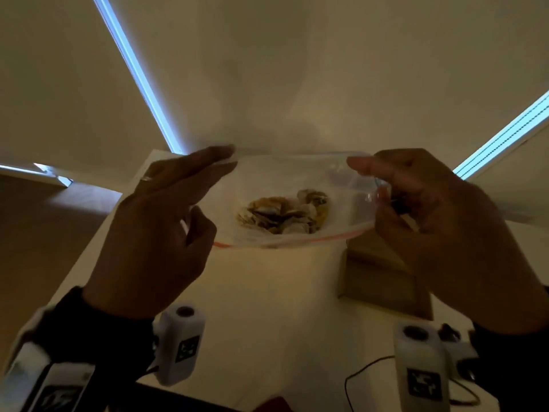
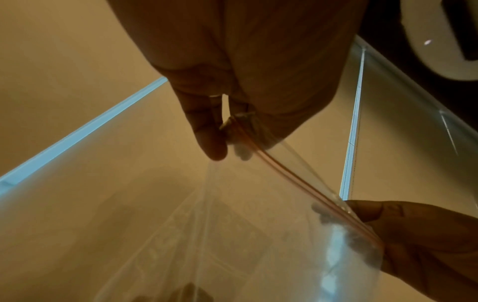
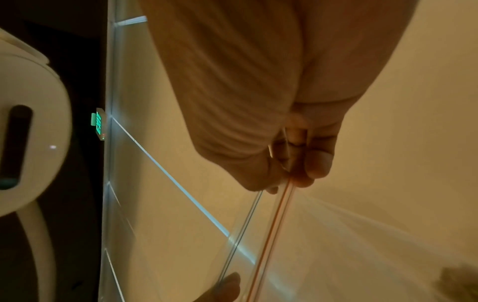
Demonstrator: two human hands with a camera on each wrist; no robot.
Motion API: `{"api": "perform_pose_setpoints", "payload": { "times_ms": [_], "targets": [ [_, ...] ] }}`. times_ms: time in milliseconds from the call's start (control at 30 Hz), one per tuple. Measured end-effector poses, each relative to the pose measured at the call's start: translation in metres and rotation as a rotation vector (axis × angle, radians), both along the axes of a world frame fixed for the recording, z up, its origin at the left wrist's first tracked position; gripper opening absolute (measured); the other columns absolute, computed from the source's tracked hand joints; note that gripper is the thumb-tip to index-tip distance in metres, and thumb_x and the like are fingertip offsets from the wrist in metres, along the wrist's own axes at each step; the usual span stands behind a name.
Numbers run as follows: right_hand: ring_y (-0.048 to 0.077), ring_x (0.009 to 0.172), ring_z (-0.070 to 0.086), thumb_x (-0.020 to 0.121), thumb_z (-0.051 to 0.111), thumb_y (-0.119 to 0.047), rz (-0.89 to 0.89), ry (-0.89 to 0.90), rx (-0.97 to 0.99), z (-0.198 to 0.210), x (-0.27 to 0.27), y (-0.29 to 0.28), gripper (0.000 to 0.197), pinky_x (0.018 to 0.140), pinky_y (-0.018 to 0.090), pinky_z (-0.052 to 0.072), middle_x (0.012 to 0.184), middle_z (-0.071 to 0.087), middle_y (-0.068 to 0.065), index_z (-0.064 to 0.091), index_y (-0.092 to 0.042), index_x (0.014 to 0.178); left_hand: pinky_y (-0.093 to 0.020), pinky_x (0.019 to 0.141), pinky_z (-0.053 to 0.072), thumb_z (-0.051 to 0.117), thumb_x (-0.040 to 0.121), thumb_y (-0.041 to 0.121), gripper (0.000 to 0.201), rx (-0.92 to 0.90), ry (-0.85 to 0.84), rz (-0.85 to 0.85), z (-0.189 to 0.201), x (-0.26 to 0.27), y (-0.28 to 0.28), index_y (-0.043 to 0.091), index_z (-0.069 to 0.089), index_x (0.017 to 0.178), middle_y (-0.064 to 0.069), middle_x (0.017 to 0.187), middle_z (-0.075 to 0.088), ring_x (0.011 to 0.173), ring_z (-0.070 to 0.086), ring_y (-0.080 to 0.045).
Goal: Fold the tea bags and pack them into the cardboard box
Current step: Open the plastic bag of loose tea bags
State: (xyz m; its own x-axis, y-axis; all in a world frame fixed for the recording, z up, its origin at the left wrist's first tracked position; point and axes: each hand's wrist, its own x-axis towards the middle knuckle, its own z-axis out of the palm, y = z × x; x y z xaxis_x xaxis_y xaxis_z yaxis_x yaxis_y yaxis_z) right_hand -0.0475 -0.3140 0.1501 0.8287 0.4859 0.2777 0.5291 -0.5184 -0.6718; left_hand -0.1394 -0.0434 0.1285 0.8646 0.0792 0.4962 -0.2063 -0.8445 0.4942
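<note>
A clear zip-top plastic bag [image 1: 285, 176] with a red seal strip [image 1: 297, 241] hangs in the air between my hands. Several brownish tea bags [image 1: 285, 215] lie heaped inside it. My left hand [image 1: 212, 188] pinches the bag's left top corner between thumb and fingers, which shows close up in the left wrist view [image 2: 227, 130]. On the other side my right hand [image 1: 371, 179] pinches the right top corner [image 3: 292, 173]. The cardboard box [image 1: 380, 275] sits on the table below my right hand, partly hidden by it.
The pale table [image 1: 267, 307] stretches under the bag. A thin black cable [image 1: 365, 370] trails along its near edge. Wood floor [image 1: 44, 218] lies to the left, with walls and bright light strips behind.
</note>
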Motion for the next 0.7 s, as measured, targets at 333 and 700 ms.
{"api": "perform_pose_setpoints", "payload": {
  "times_ms": [333,700],
  "targets": [
    [0.013,0.101,0.060,0.096,0.063,-0.015,0.126,0.317,-0.219,-0.088,-0.024,-0.005,0.050,0.091,0.019,0.049,0.122,0.053,-0.030,0.053,-0.045,0.135,-0.033,0.103,0.050,0.047,0.077,0.009,0.068,-0.010,0.447,-0.009,-0.088,-0.050,-0.006,0.025,0.058,0.142,0.011,0.145,0.056,0.126,0.056,-0.014],
    [0.011,0.086,0.055,0.093,0.061,-0.004,0.128,0.414,-0.283,-0.167,-0.060,-0.008,0.050,0.071,0.013,0.046,0.116,0.052,-0.015,0.059,-0.027,0.137,-0.026,0.104,0.043,0.054,0.094,0.007,0.069,-0.053,0.728,-0.109,-0.161,-0.076,-0.014,0.030,0.036,0.156,0.012,0.158,0.037,0.137,0.041,-0.015]
  ]
}}
